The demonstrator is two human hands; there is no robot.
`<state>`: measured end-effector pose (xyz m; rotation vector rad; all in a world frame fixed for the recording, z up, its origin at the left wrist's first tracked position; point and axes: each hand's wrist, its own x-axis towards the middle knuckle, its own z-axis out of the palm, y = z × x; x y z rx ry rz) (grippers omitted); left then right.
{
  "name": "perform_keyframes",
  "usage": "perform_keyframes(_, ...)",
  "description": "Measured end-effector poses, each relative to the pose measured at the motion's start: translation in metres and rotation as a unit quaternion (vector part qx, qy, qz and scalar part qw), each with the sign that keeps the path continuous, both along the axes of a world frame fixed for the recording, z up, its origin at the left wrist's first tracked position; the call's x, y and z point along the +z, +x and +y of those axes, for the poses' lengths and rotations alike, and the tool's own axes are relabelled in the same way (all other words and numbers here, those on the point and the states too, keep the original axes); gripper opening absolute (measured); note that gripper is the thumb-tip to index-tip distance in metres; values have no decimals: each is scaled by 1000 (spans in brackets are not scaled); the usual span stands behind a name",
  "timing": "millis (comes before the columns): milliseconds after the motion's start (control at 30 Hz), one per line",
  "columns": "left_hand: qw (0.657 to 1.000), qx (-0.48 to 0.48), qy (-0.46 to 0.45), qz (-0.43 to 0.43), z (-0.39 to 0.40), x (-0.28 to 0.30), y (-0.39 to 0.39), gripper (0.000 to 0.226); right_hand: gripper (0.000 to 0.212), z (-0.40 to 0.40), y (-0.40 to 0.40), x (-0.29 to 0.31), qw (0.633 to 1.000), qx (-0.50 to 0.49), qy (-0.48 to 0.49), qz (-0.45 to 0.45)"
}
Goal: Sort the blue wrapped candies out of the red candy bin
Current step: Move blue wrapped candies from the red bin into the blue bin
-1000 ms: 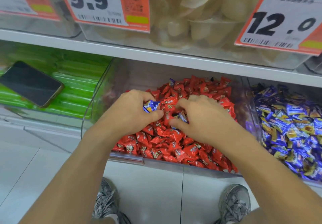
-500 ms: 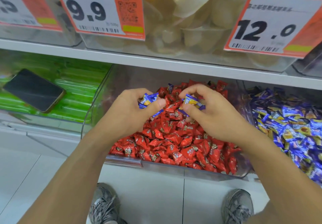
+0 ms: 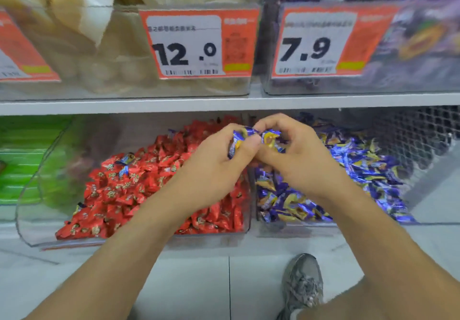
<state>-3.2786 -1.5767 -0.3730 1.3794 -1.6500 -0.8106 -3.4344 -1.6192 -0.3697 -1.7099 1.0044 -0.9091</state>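
Both hands have lifted off the red pile and shifted right: left hand (image 3: 211, 168) and right hand (image 3: 296, 158) are knuckle to knuckle, each pinching blue wrapped candies (image 3: 251, 136) over the divider between the red candy bin (image 3: 32, 222) and the blue candy bin (image 3: 286, 230), presumably to drop them right. Blue bin is open-topped beneath the right hand, with the shelf edge (image 3: 224, 104) close above. Two blue strays (image 3: 125, 163) sit upper left in the red pile.

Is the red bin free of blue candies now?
No. Two blue candies lie on the red pile in the red bin.
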Motion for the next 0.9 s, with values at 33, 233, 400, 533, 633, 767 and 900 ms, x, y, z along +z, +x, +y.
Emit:
perform_keyframes(33, 999, -9, -7, -49, -7, 3, -11, 19, 12, -3, -14, 1, 999, -8, 34, -24)
perform_keyframes(233, 967, -21, 32, -252, -53, 10, -68, 46, 21, -30, -83, -12, 988, -148, 40, -5)
perform_keyframes(400, 960, 4, -18, -278, -39, 1, -57, 58, 34, -41, -110, -19, 963, -231, -23, 136)
perform_keyframes(533, 953, 91, -42, -287, 7, -11, -1, 41, 28, -31, -91, -14, 954, -204, -68, 209)
perform_keyframes(633, 928, 143, 50, -342, 48, -32, 69, 63, 17, -6, -49, -12, 957, -148, -146, 203)
perform_keyframes(767, 868, 212, 222, -390, 78, -50, 132, 90, 6, 26, 15, -10, 952, -11, -260, 162)
perform_keyframes(900, 870, 208, 280, -349, 84, -69, 147, 104, 19, 32, 75, -8, 929, 157, -294, 164)
